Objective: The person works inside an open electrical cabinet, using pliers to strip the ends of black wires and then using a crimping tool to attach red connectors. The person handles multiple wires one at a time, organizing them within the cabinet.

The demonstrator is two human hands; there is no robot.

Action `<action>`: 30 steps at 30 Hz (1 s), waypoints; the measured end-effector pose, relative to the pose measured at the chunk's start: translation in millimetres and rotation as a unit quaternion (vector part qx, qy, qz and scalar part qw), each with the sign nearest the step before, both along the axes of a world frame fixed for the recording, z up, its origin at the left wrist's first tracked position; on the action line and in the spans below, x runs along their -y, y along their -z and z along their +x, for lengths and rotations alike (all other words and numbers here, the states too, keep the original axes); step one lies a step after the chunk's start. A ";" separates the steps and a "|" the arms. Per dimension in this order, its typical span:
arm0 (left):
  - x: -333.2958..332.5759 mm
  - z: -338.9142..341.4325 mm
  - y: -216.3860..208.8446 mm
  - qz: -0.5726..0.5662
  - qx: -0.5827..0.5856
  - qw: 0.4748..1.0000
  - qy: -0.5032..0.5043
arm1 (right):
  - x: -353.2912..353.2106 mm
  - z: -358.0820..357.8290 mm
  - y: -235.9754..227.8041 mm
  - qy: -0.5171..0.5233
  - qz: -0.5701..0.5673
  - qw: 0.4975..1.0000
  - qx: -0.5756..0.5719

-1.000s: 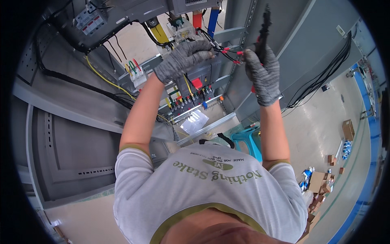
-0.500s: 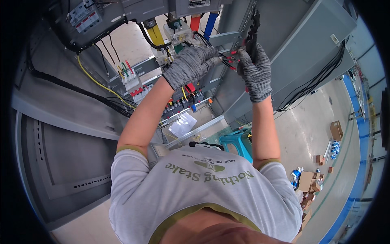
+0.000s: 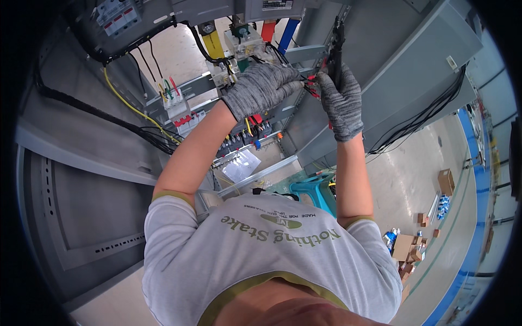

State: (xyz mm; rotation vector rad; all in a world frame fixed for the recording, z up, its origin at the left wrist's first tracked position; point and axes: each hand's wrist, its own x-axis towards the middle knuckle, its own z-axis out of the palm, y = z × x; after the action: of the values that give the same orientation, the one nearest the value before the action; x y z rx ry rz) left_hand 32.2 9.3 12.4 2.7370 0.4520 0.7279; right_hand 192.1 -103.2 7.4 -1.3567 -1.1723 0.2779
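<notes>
- Nearest to the camera is the person's own chest in a light grey T-shirt [image 3: 272, 255]; both bare forearms go up from it into the open grey cabinet [image 3: 81, 228].
- Below the arms, a little further, stands a teal stool [image 3: 318, 193] on the floor, and a sheet of paper [image 3: 242, 164] lies at the bottom of the cabinet.
- The left hand [image 3: 261, 87], in a grey knitted glove, is curled with its fingers bent toward the right hand — it seems to pinch thin wires [image 3: 311, 87] with red ends, but the glove hides the exact grip.
- The right hand [image 3: 341, 103], also gloved, is closed around a dark tool with red handles [image 3: 337, 51]; the tool points up, just beside the cabinet's inner rail.
- The red wire ends sit between the two hands, touching both gloves.
- Behind the hands are rows of terminals with coloured wires [image 3: 179, 108], a yellow cable [image 3: 130, 108] and thick black cables [image 3: 92, 103].
- Far to the right, on the floor, are cardboard boxes [image 3: 408, 247] and a blue line [image 3: 478, 179].
</notes>
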 end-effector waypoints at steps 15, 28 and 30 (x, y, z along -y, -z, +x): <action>-4.2 5.9 19.6 -0.142 0.113 0.980 0.085 | 1.8 -5.7 2.3 -0.005 -0.007 0.999 0.047; 14.4 2.0 10.2 -0.209 0.172 0.962 0.035 | 125.5 14.9 38.4 0.100 -0.037 0.993 0.046; 11.7 4.5 11.0 -0.198 0.175 0.964 0.040 | 170.1 20.9 67.7 0.047 -0.152 0.987 0.006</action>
State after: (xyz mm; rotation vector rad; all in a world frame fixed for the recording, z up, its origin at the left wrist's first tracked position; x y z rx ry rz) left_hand 36.7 -2.4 1.4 2.1866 0.3584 0.9583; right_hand 213.0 -273.3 -60.3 -1.6780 -1.1030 0.3929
